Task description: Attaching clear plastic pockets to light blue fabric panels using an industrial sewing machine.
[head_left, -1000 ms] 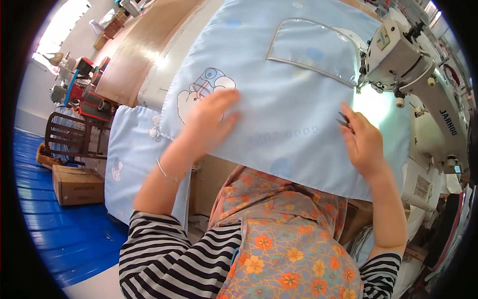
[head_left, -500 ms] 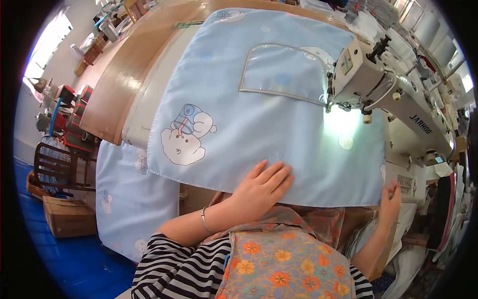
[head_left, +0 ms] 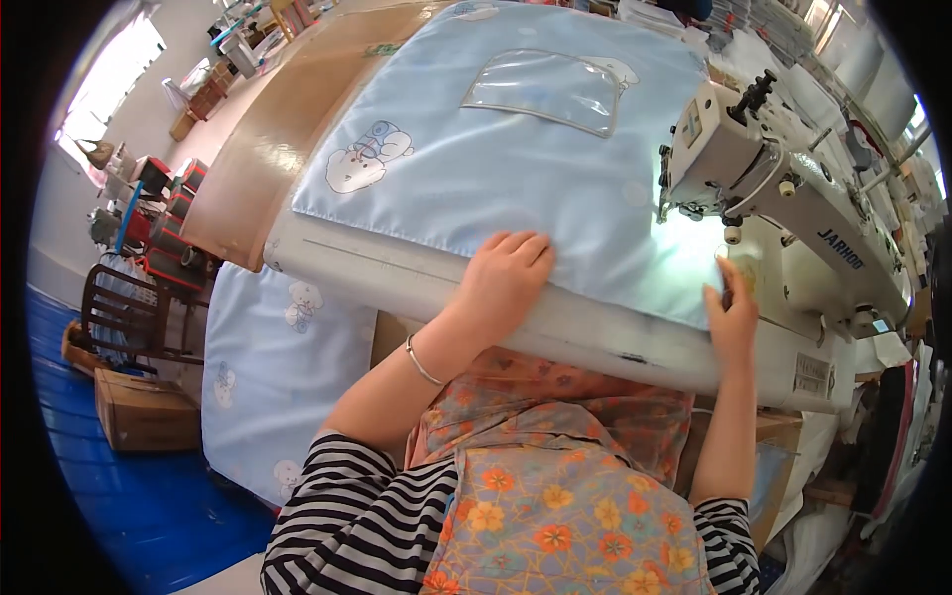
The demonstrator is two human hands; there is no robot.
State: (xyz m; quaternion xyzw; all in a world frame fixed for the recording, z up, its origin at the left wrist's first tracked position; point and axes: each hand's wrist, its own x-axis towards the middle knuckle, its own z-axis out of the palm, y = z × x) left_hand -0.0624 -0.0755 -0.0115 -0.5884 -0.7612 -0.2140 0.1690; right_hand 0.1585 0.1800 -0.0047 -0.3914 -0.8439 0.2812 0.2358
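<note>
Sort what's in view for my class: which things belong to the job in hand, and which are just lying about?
In the job:
- Blue cloth, under the left hand
- Clear pocket on the cloth
- Sewing machine
- Right hand, by the cloth's near right corner

Apparently just lying about:
- Carton on the floor
- Chair, at left

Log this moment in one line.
left hand: on near edge of cloth; right hand: by its near-right corner; pocket: left of machine
</note>
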